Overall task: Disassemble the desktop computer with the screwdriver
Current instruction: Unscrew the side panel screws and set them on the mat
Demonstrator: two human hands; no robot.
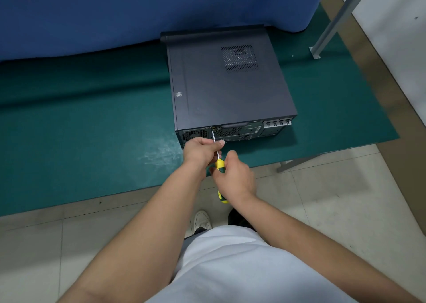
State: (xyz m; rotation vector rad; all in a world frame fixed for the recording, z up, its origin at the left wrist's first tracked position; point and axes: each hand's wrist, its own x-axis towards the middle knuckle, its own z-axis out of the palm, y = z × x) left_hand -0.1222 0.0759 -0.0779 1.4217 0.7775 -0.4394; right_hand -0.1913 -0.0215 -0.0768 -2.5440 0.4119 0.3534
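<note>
Surface: a green mat (92,123) covers the worktable, with a blue cloth (115,14) draped behind it and pale floor tiles (322,199) below the near edge
Left hand: my left hand (200,149) reaches forward from a straight forearm, fingers curled round the metal shaft, thumb laid along the top; it pinches the shaft just behind the tip
Right hand: my right hand (232,173) sits lower and nearer to me, wrist bent, fingers wrapped round the handle; it grips the handle firmly
Screwdriver: the screwdriver (219,164) has a yellow and green handle and a thin silver shaft; it slants up and away from me, its butt end showing below my right wrist
Computer: the desktop computer (230,84) lies flat on the mat, a dark grey case with a perforated vent square in the top panel and a small sticker near its left edge; its rear panel with ports and slot covers faces me
Tip: the tip meets the upper edge of the rear panel, left of centre, just beyond my left fingers
Me: white shirt (242,268) and one white shoe (202,219) below
</note>
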